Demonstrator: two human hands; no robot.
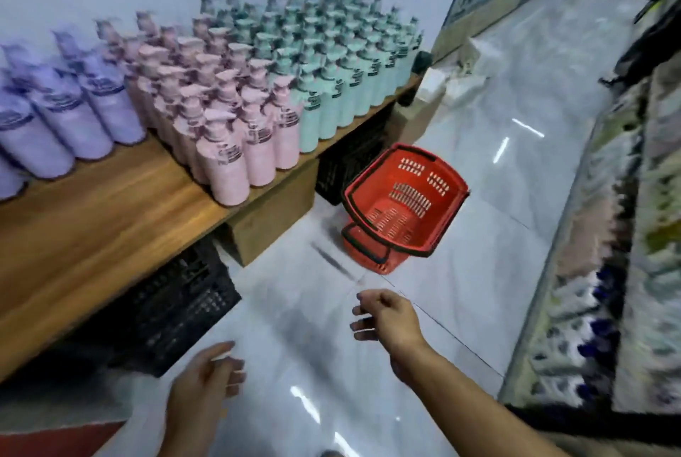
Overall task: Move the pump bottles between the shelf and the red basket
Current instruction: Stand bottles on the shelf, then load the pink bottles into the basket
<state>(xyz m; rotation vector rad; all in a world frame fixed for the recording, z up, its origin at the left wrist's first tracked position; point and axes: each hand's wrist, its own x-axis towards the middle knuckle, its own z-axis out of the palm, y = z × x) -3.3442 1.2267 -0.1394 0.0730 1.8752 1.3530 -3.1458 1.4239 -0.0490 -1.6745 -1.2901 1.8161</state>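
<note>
Start of a transfer, nothing picked yet, as I read it. Both hands are empty: left hand (206, 379) loosely open with fingers slightly curled, low over the pale glossy tiled floor (479, 147); right hand (388, 316) also open, fingers relaxed and spread, palm down, on the near side of the red slotted plastic shopping basket (403, 198) and apart from it. The basket sits on the floor beside the wooden plank shelf (110, 221), tilted, and seems to be nested on a second red basket underneath; no bottles visible inside the top one. The pump bottles stand upright in packed rows on the shelf: lilac pump bottles (62, 106) farthest from the basket, pink pump bottles (224, 169) in the middle, mint-green pump bottles (331, 88) at the far end along the wall. The near stretch of shelf is bare wood. Judgement: the next move is either to steady the basket or to reach for a front-row pink bottle, the closest one to the shelf edge; grip the body, not the pump head, since the neighbours are touching and could topple. Hard to read: the frame is motion-blurred, bottle labels are illegible, and the back rows occlude each other. Black plastic crates (177, 309) and a cardboard box (272, 213) under the shelf are partly hidden. The goods on the rack across the aisle from the shelf are unidentifiable.
</note>
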